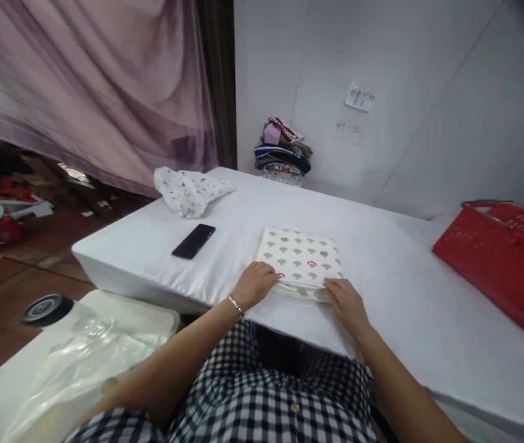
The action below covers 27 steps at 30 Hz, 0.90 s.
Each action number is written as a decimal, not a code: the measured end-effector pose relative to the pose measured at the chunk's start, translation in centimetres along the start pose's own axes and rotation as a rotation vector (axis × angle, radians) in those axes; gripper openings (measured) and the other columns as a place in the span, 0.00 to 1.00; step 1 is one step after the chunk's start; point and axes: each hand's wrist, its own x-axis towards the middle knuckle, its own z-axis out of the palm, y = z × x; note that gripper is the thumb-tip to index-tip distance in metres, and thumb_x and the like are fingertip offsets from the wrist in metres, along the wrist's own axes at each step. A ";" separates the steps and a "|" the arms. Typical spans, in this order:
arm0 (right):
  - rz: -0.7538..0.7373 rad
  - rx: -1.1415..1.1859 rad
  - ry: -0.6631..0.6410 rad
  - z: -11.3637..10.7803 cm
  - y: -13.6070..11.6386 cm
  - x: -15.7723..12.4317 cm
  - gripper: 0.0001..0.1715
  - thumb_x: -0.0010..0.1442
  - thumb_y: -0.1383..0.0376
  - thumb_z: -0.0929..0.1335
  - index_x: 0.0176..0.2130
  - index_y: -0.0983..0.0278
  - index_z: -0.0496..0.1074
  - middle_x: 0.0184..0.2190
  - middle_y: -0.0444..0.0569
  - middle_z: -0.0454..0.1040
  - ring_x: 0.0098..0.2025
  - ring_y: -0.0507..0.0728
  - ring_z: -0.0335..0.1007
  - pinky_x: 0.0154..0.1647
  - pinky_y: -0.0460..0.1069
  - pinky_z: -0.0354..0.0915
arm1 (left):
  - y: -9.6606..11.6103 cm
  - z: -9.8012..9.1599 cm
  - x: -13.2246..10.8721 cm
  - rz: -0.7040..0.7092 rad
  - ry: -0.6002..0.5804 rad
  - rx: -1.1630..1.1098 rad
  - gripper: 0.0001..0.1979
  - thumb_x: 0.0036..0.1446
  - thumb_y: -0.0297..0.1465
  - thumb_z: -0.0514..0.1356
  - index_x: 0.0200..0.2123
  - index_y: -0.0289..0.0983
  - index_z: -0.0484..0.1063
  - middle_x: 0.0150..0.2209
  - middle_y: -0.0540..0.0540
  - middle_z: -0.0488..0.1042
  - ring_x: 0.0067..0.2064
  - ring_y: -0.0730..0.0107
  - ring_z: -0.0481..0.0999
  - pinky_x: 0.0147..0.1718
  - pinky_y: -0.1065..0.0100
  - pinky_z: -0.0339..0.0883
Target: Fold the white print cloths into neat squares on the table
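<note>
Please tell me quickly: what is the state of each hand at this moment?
Left hand: closed, holding the folded mushroom-print cloth at its near left corner.
Right hand: closed, holding the same cloth at its near right corner.

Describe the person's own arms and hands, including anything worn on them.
The left hand and right hand are ungloved. A narrow, silver-coloured band circles the left wrist; none shows on the right. Both the left forearm and right forearm are bare. A black-and-white checked sleeve shows at the left arm; the right sleeve is out of view.
</note>
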 end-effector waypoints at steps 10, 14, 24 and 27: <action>-0.067 -0.048 -0.011 0.4 -0.1 -0.7 0.13 0.60 0.67 0.61 0.41 0.59 0.72 0.37 0.51 0.72 0.41 0.58 0.65 0.40 0.54 0.63 | -0.1 0.7 -1.0 0.063 -0.014 0.104 0.12 0.62 0.31 0.48 0.33 0.39 0.71 0.31 0.48 0.71 0.35 0.70 0.66 0.36 0.65 0.56; -0.069 -0.051 -0.033 0.5 0.1 -0.7 0.13 0.60 0.66 0.61 0.41 0.60 0.72 0.38 0.50 0.72 0.42 0.58 0.65 0.41 0.53 0.63 | -0.5 0.3 -1.3 0.053 -0.034 0.049 0.11 0.61 0.32 0.49 0.38 0.39 0.71 0.34 0.47 0.71 0.37 0.69 0.67 0.37 0.65 0.57; 0.057 0.062 -0.062 -0.7 -0.6 0.3 0.11 0.61 0.64 0.61 0.39 0.62 0.71 0.37 0.50 0.71 0.41 0.56 0.65 0.42 0.52 0.65 | -0.8 -0.2 -1.3 0.020 0.005 0.072 0.10 0.61 0.30 0.50 0.37 0.38 0.71 0.36 0.46 0.72 0.38 0.68 0.67 0.37 0.64 0.58; 0.010 0.008 -0.075 -0.8 -0.7 0.3 0.11 0.61 0.65 0.60 0.38 0.62 0.71 0.38 0.51 0.71 0.41 0.57 0.64 0.42 0.53 0.64 | -0.8 0.1 -1.3 0.018 0.004 0.082 0.11 0.61 0.29 0.49 0.36 0.37 0.71 0.36 0.46 0.72 0.38 0.68 0.67 0.37 0.65 0.58</action>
